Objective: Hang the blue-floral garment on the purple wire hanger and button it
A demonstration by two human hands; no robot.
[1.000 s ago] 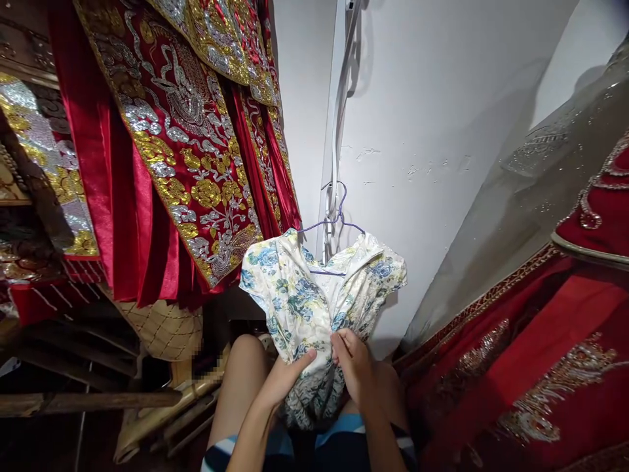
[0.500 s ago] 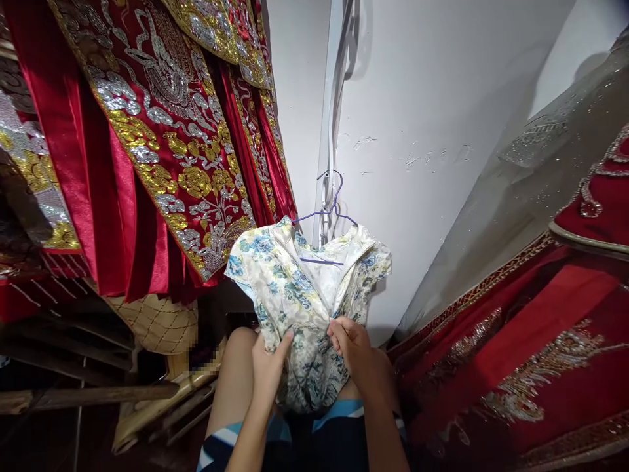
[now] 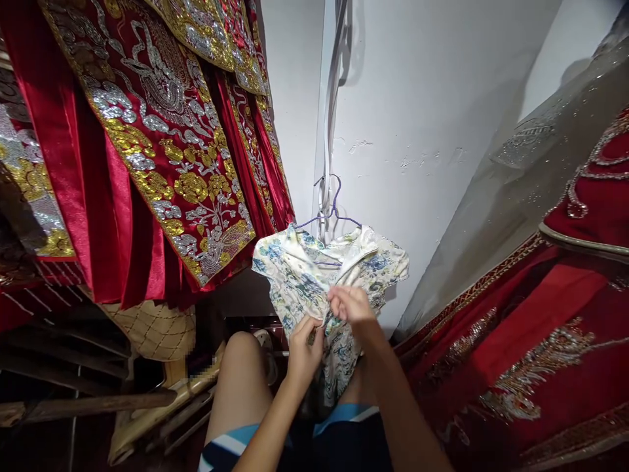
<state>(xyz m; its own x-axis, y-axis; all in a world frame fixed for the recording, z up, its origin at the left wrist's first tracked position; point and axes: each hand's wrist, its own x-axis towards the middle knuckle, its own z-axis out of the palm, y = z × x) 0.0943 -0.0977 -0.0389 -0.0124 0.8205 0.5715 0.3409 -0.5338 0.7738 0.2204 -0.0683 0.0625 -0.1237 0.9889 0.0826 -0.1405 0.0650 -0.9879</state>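
A white floral garment [image 3: 296, 278] with blue and green flowers hangs on a purple hanger [image 3: 335, 196] in front of the wall. My left hand [image 3: 307, 341] pinches the garment's front near the waist. Just above and to the right, my right hand [image 3: 350, 305] has its fingers closed at the front opening, gripping the fabric at the bottom of the neckline. The lower part of the garment hangs between my knees.
Red costumes with gold and silver embroidery [image 3: 191, 187] hang at the left. More red beaded fabric [image 3: 531, 347] is at the right, beside a translucent cover [image 3: 515, 190]. Wooden poles [image 3: 98, 406] lie low at the left.
My left hand has moved right and up, from the garment's side to its front. My right hand has risen along the opening. The garment has shifted a little to the right.
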